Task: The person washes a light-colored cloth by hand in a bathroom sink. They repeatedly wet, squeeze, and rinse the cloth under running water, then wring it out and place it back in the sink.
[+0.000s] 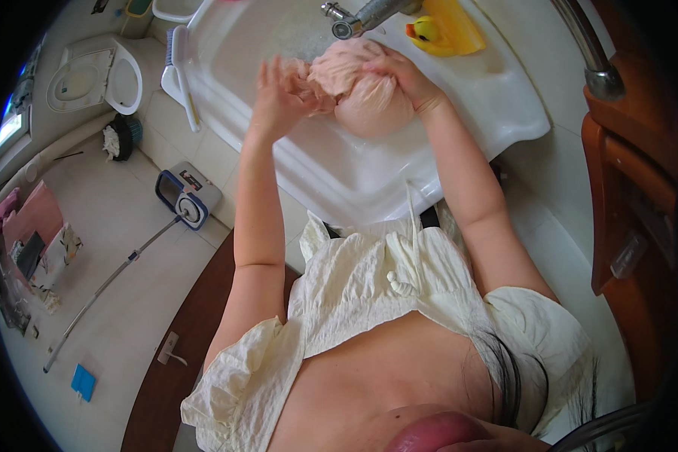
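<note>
A wet, bunched pink cloth [367, 85] hangs over the white washbasin [339, 169], just below the metal tap [353, 25]. Part of it bulges out smooth and round, while the rest is crumpled. My right hand [404, 76] grips the bundle from its right side, fingers over the top. On the other side, my left hand [279, 104] has its fingers raised and spread, the palm and thumb against the crumpled end. What lies beneath the bundle is hidden.
A yellow duck-shaped holder [435, 37] sits on the basin's right ledge. Brushes [183, 85] hang at its left rim. Further left are a toilet [93, 79], a mop bucket [189, 195] and a mop handle [113, 282]. A wooden cabinet [627, 169] stands at right.
</note>
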